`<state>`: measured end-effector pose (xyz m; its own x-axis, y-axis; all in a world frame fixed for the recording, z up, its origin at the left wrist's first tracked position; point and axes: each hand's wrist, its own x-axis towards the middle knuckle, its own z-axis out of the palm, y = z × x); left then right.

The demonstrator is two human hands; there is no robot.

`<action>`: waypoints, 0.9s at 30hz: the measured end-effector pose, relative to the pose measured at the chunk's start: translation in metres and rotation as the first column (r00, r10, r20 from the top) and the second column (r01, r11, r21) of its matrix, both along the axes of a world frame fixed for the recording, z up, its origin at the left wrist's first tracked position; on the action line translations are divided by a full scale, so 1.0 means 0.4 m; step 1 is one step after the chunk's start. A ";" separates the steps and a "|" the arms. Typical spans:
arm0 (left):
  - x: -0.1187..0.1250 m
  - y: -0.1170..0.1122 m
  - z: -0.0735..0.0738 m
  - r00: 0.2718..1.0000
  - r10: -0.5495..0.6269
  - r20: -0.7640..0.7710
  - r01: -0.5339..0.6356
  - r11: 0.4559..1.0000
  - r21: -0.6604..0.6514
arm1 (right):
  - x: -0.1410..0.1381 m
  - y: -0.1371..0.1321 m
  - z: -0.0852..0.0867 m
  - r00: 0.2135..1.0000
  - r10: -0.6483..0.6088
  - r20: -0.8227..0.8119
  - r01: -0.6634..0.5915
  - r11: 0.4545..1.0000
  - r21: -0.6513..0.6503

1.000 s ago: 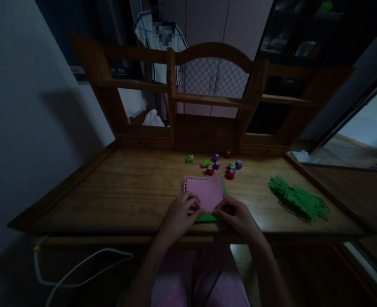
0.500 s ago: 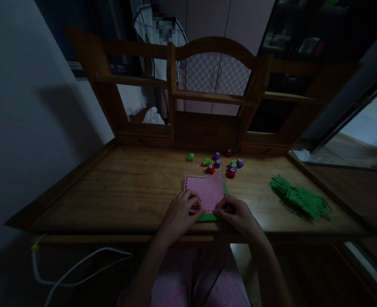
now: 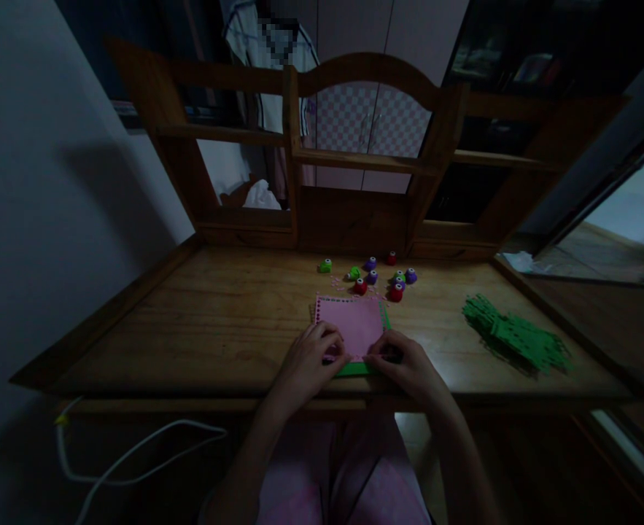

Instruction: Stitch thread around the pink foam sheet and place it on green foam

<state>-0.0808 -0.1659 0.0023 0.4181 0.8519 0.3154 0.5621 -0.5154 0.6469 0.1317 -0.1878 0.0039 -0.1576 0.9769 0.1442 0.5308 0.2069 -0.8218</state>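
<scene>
A square pink sheet of paper [image 3: 351,321], with small holes punched along its borders, lies over a green sheet [image 3: 357,370] on the desk. The green shows past its right and near edges. At the near left edge, my left hand [image 3: 315,359] is closed, thumb and forefinger pinching the pink paper. My right hand [image 3: 406,362] is closed the same way on the near edge at the right, its fingertips a short gap from the left ones. The paper between the fingertips is too small and dark to make out well.
Several small craft punches in red [image 3: 397,292], purple [image 3: 410,275] and green [image 3: 325,266] stand behind the sheet among pink paper scraps [image 3: 337,283]. A pile of cut green paper [image 3: 513,332] lies at the right. A wooden shelf unit [image 3: 354,164] rises at the desk's back.
The camera view has tilted very slightly. Both hands keep their pinch on the near edge, with hardly any visible movement.
</scene>
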 end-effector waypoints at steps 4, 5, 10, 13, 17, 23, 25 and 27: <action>0.000 0.001 -0.004 1.000 0.009 -0.013 -0.009 1.000 0.009 | -0.001 0.000 0.000 1.000 -0.008 0.013 0.008 1.000 0.004; 0.000 0.001 -0.005 1.000 0.010 -0.021 -0.010 1.000 0.014 | -0.002 0.000 0.000 1.000 -0.010 0.013 0.010 1.000 0.005; 0.002 -0.002 -0.002 0.999 0.016 -0.051 -0.015 1.000 0.019 | -0.004 -0.001 0.002 1.000 0.003 -0.005 -0.003 1.000 0.012; 0.006 -0.010 0.009 0.998 0.003 -0.066 0.001 0.999 0.053 | -0.005 -0.003 0.004 1.000 0.002 -0.003 -0.002 1.000 0.014; 0.010 -0.029 0.018 0.988 -0.049 -0.147 0.079 0.975 0.205 | -0.005 -0.005 0.006 1.000 -0.009 0.001 0.009 1.000 0.016; 0.020 -0.070 -0.004 0.957 0.037 -0.287 0.108 0.876 0.470 | -0.007 -0.005 0.004 1.000 -0.019 -0.012 0.019 0.999 0.039; 0.022 -0.079 -0.013 0.950 0.084 -0.299 0.076 0.870 0.487 | -0.007 -0.006 0.004 1.000 -0.019 -0.019 0.020 0.999 0.039; 0.021 -0.085 -0.020 0.948 0.126 -0.294 0.038 0.868 0.496 | -0.006 -0.006 0.004 1.000 -0.014 -0.019 0.015 0.999 0.042</action>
<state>-0.0723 -0.1998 -0.0059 0.5285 0.6404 0.5573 0.7184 -0.6872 0.1084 0.1293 -0.1901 0.0055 -0.1404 0.9722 0.1875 0.5191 0.2336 -0.8222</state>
